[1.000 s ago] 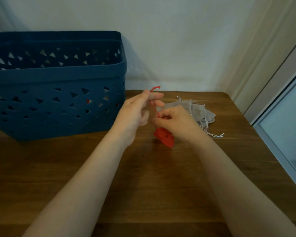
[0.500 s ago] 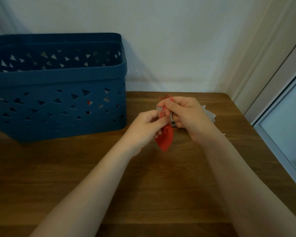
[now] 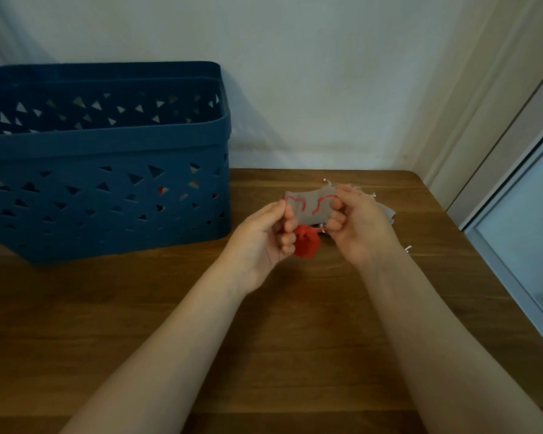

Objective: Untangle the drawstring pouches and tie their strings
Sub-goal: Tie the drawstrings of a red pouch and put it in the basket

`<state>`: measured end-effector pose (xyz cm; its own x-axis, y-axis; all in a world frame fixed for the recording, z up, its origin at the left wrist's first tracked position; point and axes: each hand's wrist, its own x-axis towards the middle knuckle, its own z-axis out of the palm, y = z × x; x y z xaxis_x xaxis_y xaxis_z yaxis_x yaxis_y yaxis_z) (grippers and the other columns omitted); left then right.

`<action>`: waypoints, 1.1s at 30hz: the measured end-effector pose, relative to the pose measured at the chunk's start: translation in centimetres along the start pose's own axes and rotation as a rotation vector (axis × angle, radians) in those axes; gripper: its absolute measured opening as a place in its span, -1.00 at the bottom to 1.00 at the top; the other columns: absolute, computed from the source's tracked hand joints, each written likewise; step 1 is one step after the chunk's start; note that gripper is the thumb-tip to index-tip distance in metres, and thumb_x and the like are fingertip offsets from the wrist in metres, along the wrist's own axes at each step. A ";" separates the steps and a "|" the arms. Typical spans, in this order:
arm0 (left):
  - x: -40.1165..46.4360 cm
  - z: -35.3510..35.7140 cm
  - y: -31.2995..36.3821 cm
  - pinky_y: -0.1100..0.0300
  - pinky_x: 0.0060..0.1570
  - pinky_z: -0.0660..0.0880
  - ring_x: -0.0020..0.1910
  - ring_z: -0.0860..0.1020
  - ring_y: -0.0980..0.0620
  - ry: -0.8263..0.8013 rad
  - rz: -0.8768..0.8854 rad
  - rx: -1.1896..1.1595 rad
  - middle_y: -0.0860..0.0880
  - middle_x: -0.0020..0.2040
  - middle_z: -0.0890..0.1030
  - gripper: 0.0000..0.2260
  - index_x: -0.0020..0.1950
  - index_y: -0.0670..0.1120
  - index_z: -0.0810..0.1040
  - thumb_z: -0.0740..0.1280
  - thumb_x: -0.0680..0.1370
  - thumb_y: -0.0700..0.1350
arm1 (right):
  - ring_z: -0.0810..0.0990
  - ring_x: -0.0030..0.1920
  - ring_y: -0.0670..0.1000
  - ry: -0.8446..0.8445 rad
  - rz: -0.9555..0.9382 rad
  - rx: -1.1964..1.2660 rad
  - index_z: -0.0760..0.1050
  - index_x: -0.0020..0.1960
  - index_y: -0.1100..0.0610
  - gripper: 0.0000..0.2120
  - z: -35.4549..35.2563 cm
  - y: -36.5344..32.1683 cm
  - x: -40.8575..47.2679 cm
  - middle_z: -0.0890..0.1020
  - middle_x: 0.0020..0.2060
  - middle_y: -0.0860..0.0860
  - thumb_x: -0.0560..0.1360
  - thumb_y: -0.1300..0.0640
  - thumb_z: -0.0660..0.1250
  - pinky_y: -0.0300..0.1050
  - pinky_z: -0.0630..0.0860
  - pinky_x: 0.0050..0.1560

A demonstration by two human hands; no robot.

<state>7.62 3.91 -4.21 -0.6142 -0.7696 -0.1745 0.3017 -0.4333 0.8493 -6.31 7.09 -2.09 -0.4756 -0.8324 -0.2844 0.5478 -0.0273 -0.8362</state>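
Hands meet at the frame's middle: the left hand (image 3: pixel 264 233) and right hand (image 3: pixel 358 223) each pinch a thin red string (image 3: pixel 295 200) of the soft, round red pouch (image 3: pixel 306 244). Gray cloth pouches (image 3: pixel 311 208) lie behind on the wooden table (image 3: pixel 138 308). A blue plastic basket (image 3: pixel 107 170) with triangle holes stands upper left.

A single head-worn wide-angle camera looks forward and down from close above the table (image 3: pixel 295 355), both forearms running up from the bottom edge to the fingers (image 3: pixel 287 220) at mid-frame, the basket (image 3: pixel 107 158) left of them and wall beyond.
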 end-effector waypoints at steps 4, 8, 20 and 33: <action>0.0 0.6 0.1 0.21 -0.34 0.31 -0.41 0.33 0.11 0.192 0.091 0.582 0.06 -0.41 0.37 -0.72 -0.29 -0.04 0.40 0.14 0.63 -0.05 | 0.48 -0.38 -0.09 -0.006 -0.025 0.073 0.46 -0.05 0.12 -0.89 0.2 -0.3 -0.8 0.50 -0.37 0.00 0.56 0.28 0.20 -0.27 0.50 -0.38; 0.1 1.2 0.3 0.15 -0.26 0.39 -0.28 0.49 0.02 0.157 0.269 1.066 -0.04 -0.30 0.51 -0.70 -0.27 -0.06 0.44 0.11 0.63 -0.07 | 0.59 -0.31 -0.05 -0.142 -0.129 0.015 0.49 -0.06 0.13 -0.87 1.1 -0.5 -1.5 0.53 -0.36 0.00 0.56 0.29 0.20 -0.18 0.58 -0.21; 0.0 0.5 1.2 0.20 -0.30 0.37 -0.44 0.42 0.17 0.100 0.254 0.991 0.10 -0.44 0.46 -0.63 -0.38 -0.05 0.42 0.16 0.62 -0.05 | 0.61 0.03 -0.13 -0.461 -0.423 -0.679 0.49 0.07 -0.01 -0.80 1.4 -0.2 -1.6 0.63 -0.08 -0.10 0.58 0.23 0.18 -0.19 0.52 0.13; -0.4 -0.1 1.3 0.26 -0.43 0.23 -0.44 0.34 0.14 0.172 0.019 0.590 0.03 -0.31 0.51 -0.74 -0.22 -0.06 0.55 0.20 0.60 -0.02 | 0.47 -0.12 -0.16 -0.376 -0.772 -1.320 0.61 -0.07 0.04 -0.91 -0.4 0.2 -1.2 0.57 -0.17 -0.10 0.49 0.16 0.33 -0.40 0.32 -0.10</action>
<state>8.31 3.57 -3.11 -0.4716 -0.8604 -0.1929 -0.1734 -0.1239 0.9770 -5.87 8.30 -2.10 -0.0436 -0.9365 0.3481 -0.7954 -0.1783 -0.5793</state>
